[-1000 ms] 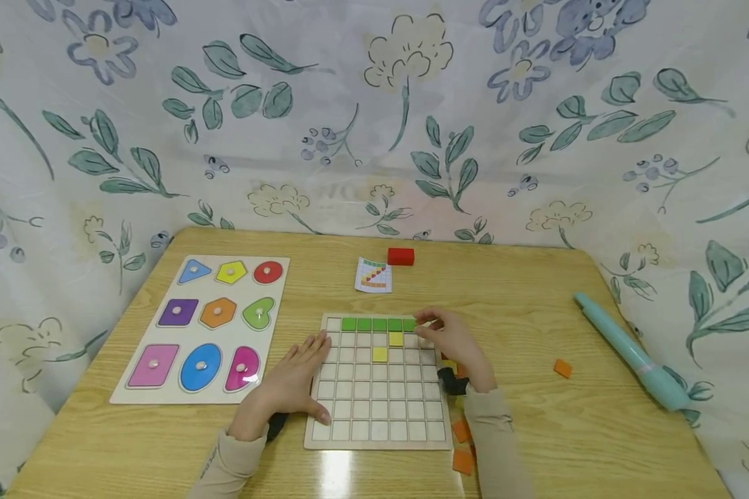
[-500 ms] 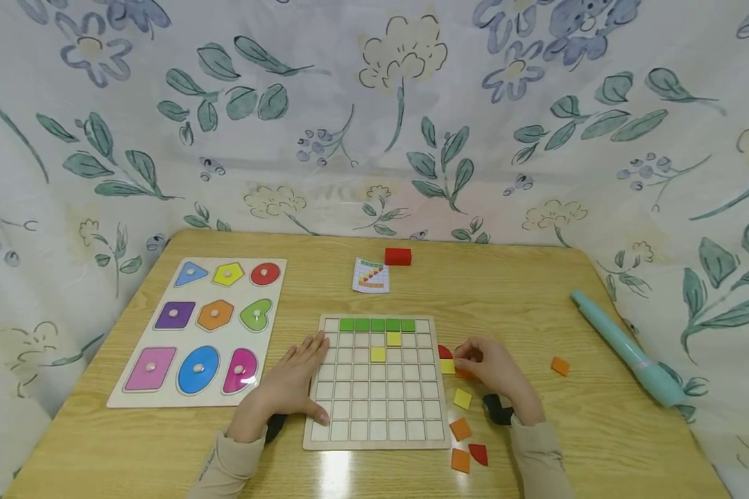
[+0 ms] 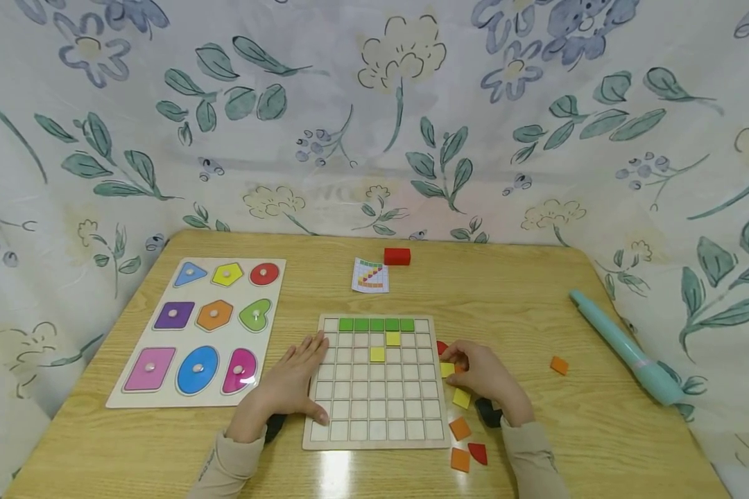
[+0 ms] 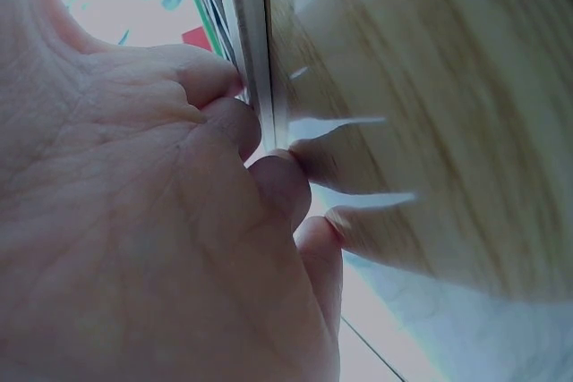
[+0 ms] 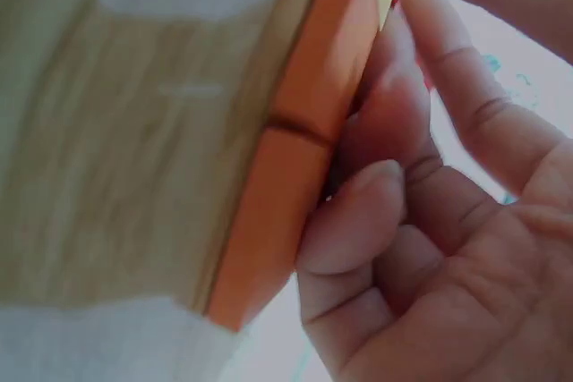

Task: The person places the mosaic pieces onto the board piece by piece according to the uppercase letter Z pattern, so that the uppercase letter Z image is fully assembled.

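My left hand [image 3: 290, 381] lies with fingers spread along the left edge of a wooden grid board [image 3: 343, 445]; its fingertips meet the board's side in the left wrist view. A row of green square tiles [image 3: 377, 324] fills part of the board's top row, with two yellow tiles [image 3: 377, 354] below it. Right of the board, my right hand [image 3: 487, 374] pinches a yellow square tile [image 3: 447, 370] between thumb and index finger. Orange tiles [image 5: 269, 230] lie under its curled fingers in the right wrist view. A red piece [image 3: 442, 347] is partly hidden beyond the fingertips.
Loose orange tiles [image 3: 460, 459], a yellow tile [image 3: 461, 398] and a red quarter-circle [image 3: 478, 454] lie nearer me. Behind the board are a pattern card [image 3: 370, 276] and a red block [image 3: 397, 257]. A shape puzzle [image 3: 193, 333] stands left; a teal tube-like object [image 3: 627, 346] lies right.
My right hand has left the board's top right corner and moved to the loose tiles, then slightly left onto the yellow tile. My left hand has stayed in place.
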The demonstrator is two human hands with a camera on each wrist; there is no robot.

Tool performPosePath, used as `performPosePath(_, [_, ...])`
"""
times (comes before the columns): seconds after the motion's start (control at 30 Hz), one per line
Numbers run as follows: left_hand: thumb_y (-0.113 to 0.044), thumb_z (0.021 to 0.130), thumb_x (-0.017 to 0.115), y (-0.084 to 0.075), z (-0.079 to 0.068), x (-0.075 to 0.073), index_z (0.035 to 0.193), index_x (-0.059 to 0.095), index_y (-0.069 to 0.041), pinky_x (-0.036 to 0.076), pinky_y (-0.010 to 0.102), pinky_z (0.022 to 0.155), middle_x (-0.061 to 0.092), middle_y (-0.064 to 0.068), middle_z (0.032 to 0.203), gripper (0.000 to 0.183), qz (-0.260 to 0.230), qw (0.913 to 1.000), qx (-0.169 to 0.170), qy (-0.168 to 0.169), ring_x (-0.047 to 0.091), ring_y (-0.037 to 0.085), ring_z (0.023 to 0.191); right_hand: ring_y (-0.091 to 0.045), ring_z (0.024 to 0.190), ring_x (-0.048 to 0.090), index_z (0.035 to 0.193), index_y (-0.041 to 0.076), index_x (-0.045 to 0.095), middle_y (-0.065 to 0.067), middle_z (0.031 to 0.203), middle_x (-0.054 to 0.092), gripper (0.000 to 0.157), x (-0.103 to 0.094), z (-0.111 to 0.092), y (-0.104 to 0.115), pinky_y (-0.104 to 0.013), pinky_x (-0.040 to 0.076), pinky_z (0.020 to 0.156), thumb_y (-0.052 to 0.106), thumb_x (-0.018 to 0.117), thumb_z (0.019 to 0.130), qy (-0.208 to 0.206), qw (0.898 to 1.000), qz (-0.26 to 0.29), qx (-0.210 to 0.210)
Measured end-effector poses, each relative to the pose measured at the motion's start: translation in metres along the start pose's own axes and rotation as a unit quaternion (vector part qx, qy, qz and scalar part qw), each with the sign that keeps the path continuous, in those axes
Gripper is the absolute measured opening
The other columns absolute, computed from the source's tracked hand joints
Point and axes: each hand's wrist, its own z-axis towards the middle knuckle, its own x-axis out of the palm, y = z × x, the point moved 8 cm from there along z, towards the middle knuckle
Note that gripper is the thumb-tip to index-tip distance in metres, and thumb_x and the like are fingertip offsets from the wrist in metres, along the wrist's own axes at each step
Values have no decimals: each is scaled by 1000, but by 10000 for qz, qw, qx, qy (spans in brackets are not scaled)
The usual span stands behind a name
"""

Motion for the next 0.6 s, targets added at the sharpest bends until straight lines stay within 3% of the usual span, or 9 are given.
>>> performPosePath(0.2, [-52,55,88,0,1,1,153,17,3,10,60,120,12,21,162,133,-31,10000,13,-21,10,42,149,-12,72,48,93,6,65,-1,79,58,13,-1,1,0,-21,40,61,3,72,82,-13,9996,-240,144])
performPosePath(0.33, [-51,56,88,0,-1,-1,153,17,3,9,60,120,12,21,162,132,-72,10000,-17,0,9,42,149,-13,79,57,100,3,69,-5,89,68,13,-6,5,7,-24,48,68,9,69,88,-307,9992,-232,122])
performPosePath(0.47, [-50,56,88,-1,-2,-2,153,17,3,9,60,120,12,21,162,131,-71,10000,-26,-14,9,42,149,-13,87,61,109,6,70,-6,103,71,19,-1,15,31,-26,51,74,11,64,92,-416,9991,4,3])
performPosePath(0.6, [-50,56,88,-1,-1,-1,153,17,3,9,60,121,12,21,162,132,-76,10000,-15,-23,9,41,150,-10,82,58,105,7,71,-3,96,70,15,23,27,64,-22,49,71,10,66,91,-131,9996,186,-193])
